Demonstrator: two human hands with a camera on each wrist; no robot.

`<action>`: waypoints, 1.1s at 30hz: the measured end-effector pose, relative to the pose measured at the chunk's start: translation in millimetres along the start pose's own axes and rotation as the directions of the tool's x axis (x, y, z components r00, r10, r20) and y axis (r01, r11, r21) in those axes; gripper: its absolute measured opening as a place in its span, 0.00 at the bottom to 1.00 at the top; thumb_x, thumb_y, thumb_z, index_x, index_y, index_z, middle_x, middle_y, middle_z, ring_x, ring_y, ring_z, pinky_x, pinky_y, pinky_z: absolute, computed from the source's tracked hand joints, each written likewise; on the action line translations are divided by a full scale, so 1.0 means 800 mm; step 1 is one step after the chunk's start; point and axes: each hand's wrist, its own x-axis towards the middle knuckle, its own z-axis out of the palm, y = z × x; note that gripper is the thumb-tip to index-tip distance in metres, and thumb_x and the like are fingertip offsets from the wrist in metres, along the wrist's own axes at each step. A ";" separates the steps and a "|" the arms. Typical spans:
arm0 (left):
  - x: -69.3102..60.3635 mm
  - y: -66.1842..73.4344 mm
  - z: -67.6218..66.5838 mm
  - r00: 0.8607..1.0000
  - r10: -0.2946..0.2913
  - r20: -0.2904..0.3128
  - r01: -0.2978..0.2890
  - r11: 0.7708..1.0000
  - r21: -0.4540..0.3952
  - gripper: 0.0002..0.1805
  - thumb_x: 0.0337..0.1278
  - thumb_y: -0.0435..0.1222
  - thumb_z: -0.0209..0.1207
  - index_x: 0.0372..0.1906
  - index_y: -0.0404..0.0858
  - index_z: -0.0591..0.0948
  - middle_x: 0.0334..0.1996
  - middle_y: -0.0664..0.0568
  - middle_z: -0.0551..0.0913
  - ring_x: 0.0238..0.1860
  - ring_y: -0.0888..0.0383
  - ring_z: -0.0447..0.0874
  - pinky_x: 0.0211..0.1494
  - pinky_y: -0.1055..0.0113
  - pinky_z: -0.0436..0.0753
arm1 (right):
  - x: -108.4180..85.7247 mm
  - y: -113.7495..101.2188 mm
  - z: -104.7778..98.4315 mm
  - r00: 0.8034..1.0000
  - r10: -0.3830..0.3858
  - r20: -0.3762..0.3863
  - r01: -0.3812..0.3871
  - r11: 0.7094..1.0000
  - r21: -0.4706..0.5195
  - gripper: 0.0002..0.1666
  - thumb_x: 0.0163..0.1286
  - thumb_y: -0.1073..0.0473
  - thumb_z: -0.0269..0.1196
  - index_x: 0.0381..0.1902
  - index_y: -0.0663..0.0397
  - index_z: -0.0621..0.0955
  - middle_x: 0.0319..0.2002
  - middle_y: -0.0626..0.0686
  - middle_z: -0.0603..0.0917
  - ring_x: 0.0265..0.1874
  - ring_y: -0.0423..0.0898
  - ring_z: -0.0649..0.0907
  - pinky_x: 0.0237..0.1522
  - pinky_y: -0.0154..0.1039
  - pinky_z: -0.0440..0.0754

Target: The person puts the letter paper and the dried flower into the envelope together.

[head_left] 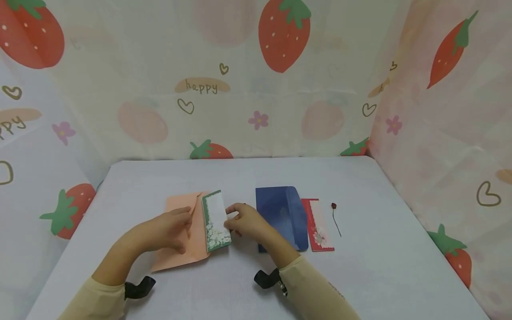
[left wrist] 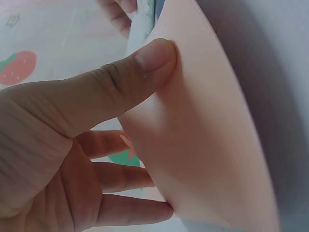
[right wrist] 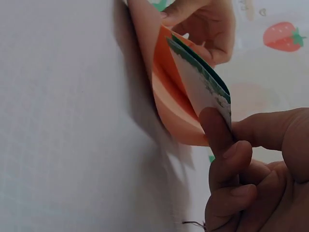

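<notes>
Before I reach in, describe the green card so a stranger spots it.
On the white table, left of the blue envelope, find the peach envelope. At its mouth, the right hand pinches the green card. Its green edge sets it apart from the red card.

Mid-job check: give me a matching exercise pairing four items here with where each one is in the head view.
1. peach envelope
2. green-bordered floral card
3. navy envelope
4. long-stemmed red flower

A. right of the red-bordered floral card
B. pinched by the right hand
C. held by the left hand
D. just left of the red-bordered floral card

Pairs: 1-C, 2-B, 3-D, 4-A
</notes>
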 end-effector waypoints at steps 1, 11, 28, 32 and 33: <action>0.001 0.001 0.000 1.000 0.003 -0.003 -0.003 1.000 0.002 0.25 0.39 0.39 0.80 0.43 0.43 0.79 0.72 0.35 0.69 0.75 0.36 0.64 0.68 0.47 0.74 | 0.000 0.000 0.001 1.000 0.000 -0.010 -0.001 1.000 -0.012 0.25 0.68 0.59 0.68 0.62 0.55 0.78 0.25 0.58 0.85 0.16 0.43 0.75 0.24 0.38 0.70; 0.001 0.014 0.001 1.000 -0.001 -0.005 0.001 1.000 -0.005 0.24 0.42 0.42 0.80 0.38 0.48 0.75 0.71 0.38 0.71 0.75 0.37 0.64 0.63 0.50 0.77 | -0.002 0.000 0.011 0.998 -0.019 -0.067 0.016 0.999 -0.033 0.41 0.65 0.61 0.68 0.75 0.47 0.69 0.23 0.52 0.85 0.17 0.42 0.76 0.23 0.37 0.73; 0.005 0.025 0.009 1.000 0.029 -0.003 -0.029 1.000 -0.005 0.23 0.44 0.46 0.79 0.38 0.51 0.75 0.69 0.44 0.74 0.76 0.38 0.63 0.65 0.50 0.77 | 0.002 0.002 0.025 0.992 -0.013 -0.127 -0.001 0.994 -0.110 0.43 0.59 0.63 0.67 0.74 0.45 0.71 0.20 0.46 0.82 0.16 0.40 0.75 0.20 0.35 0.71; 0.006 0.028 0.010 0.999 0.036 0.002 -0.036 0.999 -0.024 0.24 0.42 0.46 0.80 0.38 0.50 0.75 0.66 0.46 0.75 0.76 0.38 0.64 0.61 0.52 0.78 | -0.001 0.001 0.027 0.991 -0.035 -0.130 0.018 0.991 -0.131 0.44 0.59 0.62 0.67 0.74 0.45 0.71 0.21 0.47 0.83 0.17 0.40 0.75 0.21 0.36 0.71; 0.006 0.029 0.010 0.999 0.040 0.002 -0.040 0.999 -0.023 0.24 0.42 0.46 0.80 0.39 0.50 0.76 0.65 0.47 0.75 0.76 0.38 0.64 0.61 0.52 0.78 | -0.002 0.001 0.027 0.990 -0.040 -0.132 0.022 0.990 -0.136 0.44 0.58 0.62 0.67 0.74 0.45 0.71 0.21 0.47 0.83 0.18 0.40 0.76 0.21 0.36 0.71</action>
